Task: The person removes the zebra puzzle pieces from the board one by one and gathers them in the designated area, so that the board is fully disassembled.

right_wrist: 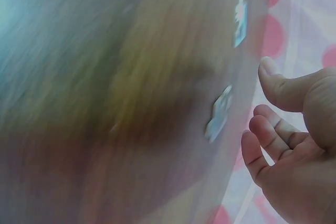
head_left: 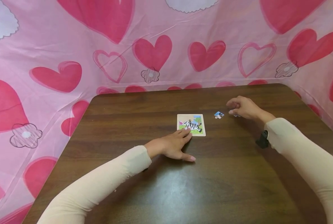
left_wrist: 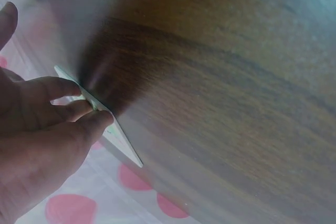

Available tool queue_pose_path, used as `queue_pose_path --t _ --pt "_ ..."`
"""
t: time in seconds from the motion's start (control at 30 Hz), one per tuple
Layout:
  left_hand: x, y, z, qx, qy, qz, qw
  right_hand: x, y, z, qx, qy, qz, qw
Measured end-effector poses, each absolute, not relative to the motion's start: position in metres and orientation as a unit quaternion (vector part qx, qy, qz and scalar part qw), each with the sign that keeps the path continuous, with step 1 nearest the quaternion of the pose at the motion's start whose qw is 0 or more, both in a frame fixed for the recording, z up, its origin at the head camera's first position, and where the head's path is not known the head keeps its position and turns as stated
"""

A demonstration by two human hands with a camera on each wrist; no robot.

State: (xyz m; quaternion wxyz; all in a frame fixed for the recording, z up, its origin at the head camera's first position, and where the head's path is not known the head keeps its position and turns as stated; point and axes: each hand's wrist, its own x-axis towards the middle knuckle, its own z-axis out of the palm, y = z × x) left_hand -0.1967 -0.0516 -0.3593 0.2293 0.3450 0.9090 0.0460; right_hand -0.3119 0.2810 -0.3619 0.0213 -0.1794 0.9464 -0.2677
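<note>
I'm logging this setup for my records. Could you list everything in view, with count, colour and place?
Puzzle board: 1, pale frame, multicoloured zebra picture, on the table.
Loose puzzle pieces: 2, blue, white and dark, right of the board.
Table: 1, brown, under the board and pieces.
Heart-patterned cloth: count unclear, pink, behind and beside the table.
Device: 1, black, at the right cuff.
Sleeves: 2, cream, on both arms.
Left hand: 1, bare, fingers touching the board's near side.
Right hand: 1, bare, by the rightmost piece.
</note>
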Motion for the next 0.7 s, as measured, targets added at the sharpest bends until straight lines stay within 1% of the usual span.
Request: queue_pose_path --t 0.27,0.4,0.7 --pt "-0.199 -0.054 -0.358 0.341 0.909 0.054 0.232 -0.314 0.245 -0.356 -0.207 0.934 -0.290 0.010" --pt "-0.199 -0.055 -0.357 0.344 0.907 0.055 0.235 -0.314 0.228 -0.358 -0.224 0.929 -0.293 0.023" --pt "-0.202 -0.054 -0.355 0.349 0.905 0.052 0.236 -0.317 0.202 -0.359 -0.224 0.924 -0.309 0.042"
